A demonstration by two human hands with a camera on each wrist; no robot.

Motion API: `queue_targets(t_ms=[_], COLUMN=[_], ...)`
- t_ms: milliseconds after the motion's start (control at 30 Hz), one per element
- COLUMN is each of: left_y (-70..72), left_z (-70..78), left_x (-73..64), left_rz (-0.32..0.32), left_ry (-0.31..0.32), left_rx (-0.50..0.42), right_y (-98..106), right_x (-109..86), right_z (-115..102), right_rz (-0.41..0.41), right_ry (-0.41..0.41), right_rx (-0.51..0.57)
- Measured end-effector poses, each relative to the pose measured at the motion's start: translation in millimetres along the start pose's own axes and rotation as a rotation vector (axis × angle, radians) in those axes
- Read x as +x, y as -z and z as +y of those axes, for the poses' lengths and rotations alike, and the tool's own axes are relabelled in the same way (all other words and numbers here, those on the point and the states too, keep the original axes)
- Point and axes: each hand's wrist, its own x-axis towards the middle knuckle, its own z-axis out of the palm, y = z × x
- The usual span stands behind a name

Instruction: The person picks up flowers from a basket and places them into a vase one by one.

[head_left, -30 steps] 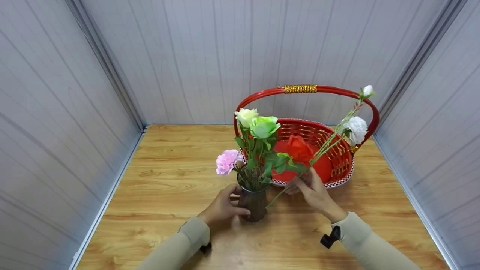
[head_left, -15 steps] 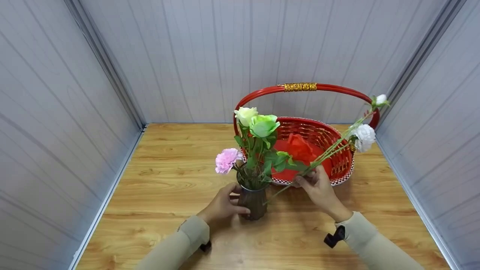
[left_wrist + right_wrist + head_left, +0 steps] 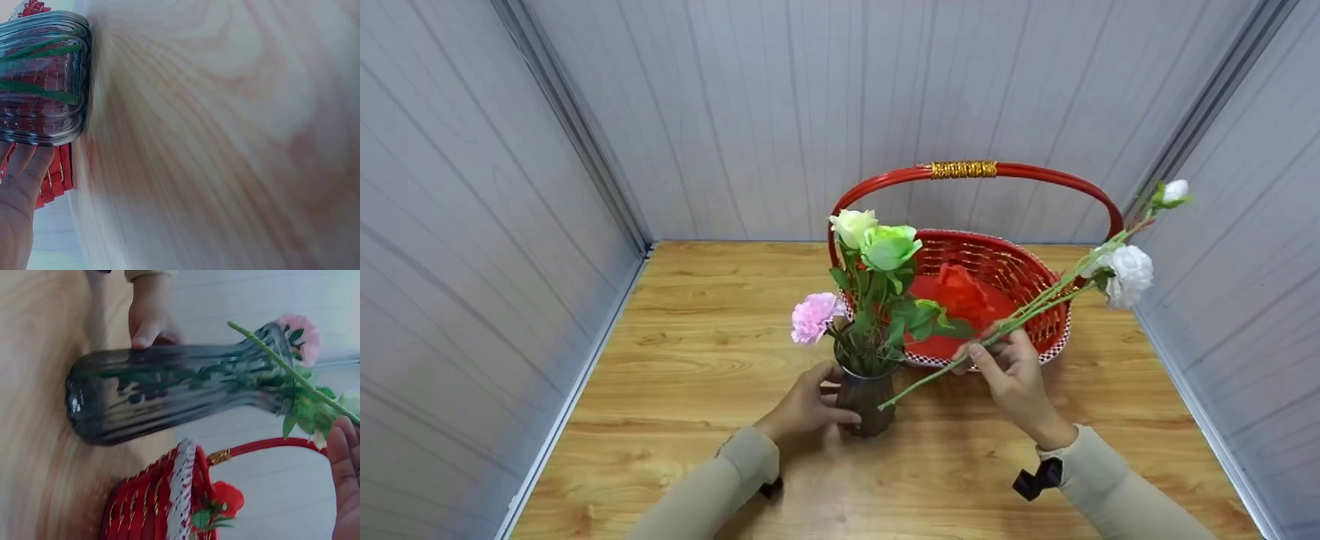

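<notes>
My left hand (image 3: 806, 405) holds a dark, see-through ribbed glass vase (image 3: 866, 405) upright on the table, thumb and fingers at its side. In the vase stand a pink carnation (image 3: 814, 319), a pale cream rose (image 3: 853, 229) and a green rose (image 3: 889, 247), their stems visible through the glass in the right wrist view. My right hand (image 3: 1018, 379) pinches the green stem of a white flower (image 3: 1129, 276) with a small bud. That stem slants, its bare lower end (image 3: 236, 326) outside the vase, crossing in front of the neck in the right wrist view.
Behind the vase and right hand stands a red woven basket (image 3: 1057, 330) with a tall arched handle (image 3: 885, 178). A red flower (image 3: 960, 292) lies inside it. Pale panel walls (image 3: 735, 120) enclose the wooden table (image 3: 697, 330) at the back and sides.
My right hand has moved to the right, and the white flower has swung right, its stem now lying flatter. The left hand and vase stay in place.
</notes>
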Motion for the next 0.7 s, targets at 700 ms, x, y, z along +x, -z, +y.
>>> queue_targets(t_ms=[700], left_y=[0.1], left_z=[-0.4], left_x=[1.0], left_rz=[0.016], left_ry=[-0.018], left_rx=[0.058], right_y=[-29], right_x=[24.0], right_z=[-28], right_rz=[0.012], right_ry=[0.117], right_rx=[-0.122])
